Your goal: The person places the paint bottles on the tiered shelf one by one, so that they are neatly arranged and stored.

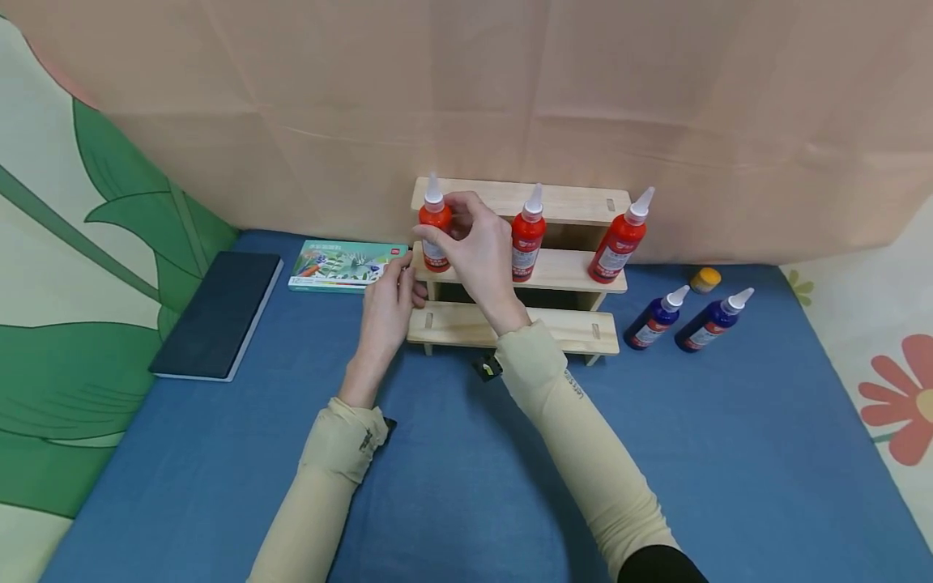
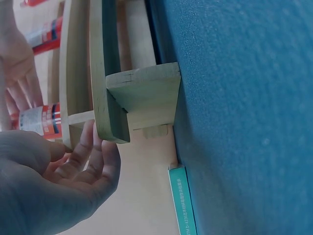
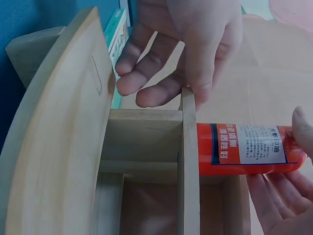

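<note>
A three-step wooden shelf (image 1: 568,325) stands against the backdrop. My right hand (image 1: 484,255) holds a red bottle (image 3: 254,149) with a white pointed cap, upright at the left end of the middle step. Its thumb and fingers lie on either side of the bottle's upper part. My left hand (image 1: 386,312) grips the left end of that same step, thumb above and fingers below, as the left wrist view shows. Two more red bottles stand along the step, one in the middle (image 1: 527,239) and one at the right end (image 1: 618,243).
Right of the shelf stand two blue bottles with white pointed caps, a nearer-left one (image 1: 653,320) and another (image 1: 710,322), with a yellow-capped item (image 1: 705,280) behind. On the left lie a green illustrated box (image 1: 342,265) and a dark notebook (image 1: 219,316) on the blue cloth (image 1: 452,486).
</note>
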Action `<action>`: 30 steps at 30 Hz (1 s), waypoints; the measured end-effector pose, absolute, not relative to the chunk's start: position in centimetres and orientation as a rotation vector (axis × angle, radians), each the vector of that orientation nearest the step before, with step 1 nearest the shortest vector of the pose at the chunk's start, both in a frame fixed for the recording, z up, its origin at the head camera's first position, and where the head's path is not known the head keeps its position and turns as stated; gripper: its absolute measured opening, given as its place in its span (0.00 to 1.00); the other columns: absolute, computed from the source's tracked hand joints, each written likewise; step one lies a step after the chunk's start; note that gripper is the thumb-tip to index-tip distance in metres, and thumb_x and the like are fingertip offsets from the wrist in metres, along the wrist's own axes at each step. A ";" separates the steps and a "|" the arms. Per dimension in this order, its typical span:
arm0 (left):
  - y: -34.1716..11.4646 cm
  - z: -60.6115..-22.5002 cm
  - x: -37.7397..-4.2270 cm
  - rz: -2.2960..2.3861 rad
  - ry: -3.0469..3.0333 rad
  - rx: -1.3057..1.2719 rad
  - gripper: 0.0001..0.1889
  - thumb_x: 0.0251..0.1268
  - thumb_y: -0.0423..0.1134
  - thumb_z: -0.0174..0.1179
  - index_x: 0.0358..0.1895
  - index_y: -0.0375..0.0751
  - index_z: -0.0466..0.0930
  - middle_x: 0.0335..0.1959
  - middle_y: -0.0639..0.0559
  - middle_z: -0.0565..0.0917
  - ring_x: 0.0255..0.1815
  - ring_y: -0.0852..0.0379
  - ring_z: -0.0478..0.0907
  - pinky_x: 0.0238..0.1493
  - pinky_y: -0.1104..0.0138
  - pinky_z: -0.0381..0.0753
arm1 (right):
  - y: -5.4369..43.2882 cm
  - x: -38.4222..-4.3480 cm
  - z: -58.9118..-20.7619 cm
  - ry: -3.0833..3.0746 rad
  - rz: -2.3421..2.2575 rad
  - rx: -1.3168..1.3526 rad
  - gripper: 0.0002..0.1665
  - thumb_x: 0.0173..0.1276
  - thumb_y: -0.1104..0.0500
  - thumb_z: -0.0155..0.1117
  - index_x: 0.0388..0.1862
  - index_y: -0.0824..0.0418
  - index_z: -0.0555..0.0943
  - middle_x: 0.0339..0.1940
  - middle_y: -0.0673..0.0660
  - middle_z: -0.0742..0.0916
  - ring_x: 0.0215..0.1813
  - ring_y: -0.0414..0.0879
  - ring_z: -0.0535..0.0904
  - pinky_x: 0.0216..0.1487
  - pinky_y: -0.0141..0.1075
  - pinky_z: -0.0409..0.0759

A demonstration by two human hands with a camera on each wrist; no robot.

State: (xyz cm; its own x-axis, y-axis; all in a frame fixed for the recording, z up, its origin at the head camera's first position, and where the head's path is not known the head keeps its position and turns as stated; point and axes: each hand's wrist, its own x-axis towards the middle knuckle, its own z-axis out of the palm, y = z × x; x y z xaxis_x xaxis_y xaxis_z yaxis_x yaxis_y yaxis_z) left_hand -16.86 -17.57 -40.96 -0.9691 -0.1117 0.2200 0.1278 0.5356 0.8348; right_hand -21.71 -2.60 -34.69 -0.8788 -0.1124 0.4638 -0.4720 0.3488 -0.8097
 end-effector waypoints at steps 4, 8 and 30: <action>-17.6 -41.0 -16.9 -1.400 -2.536 -0.004 0.22 0.90 0.36 0.48 0.76 0.28 0.71 0.36 0.36 0.87 0.33 0.42 0.88 0.43 0.50 0.87 | -2.5 -21.6 -34.8 -2.308 1.546 0.527 0.32 0.67 0.54 0.83 0.65 0.64 0.82 0.57 0.58 0.91 0.53 0.48 0.89 0.56 0.32 0.84; -17.5 -41.0 -16.8 -1.386 -2.529 -0.013 0.22 0.90 0.36 0.49 0.75 0.27 0.72 0.36 0.36 0.87 0.32 0.42 0.88 0.42 0.50 0.86 | -2.3 -21.3 -34.7 -2.320 1.563 0.530 0.35 0.68 0.55 0.82 0.69 0.65 0.80 0.61 0.60 0.89 0.57 0.50 0.88 0.58 0.33 0.84; -17.4 -41.0 -16.8 -1.369 -2.530 -0.015 0.22 0.90 0.35 0.48 0.76 0.28 0.72 0.36 0.35 0.88 0.33 0.42 0.88 0.41 0.52 0.86 | 0.8 -16.9 -32.6 -2.147 1.675 0.609 0.36 0.67 0.60 0.82 0.71 0.68 0.80 0.66 0.62 0.86 0.65 0.53 0.85 0.65 0.37 0.81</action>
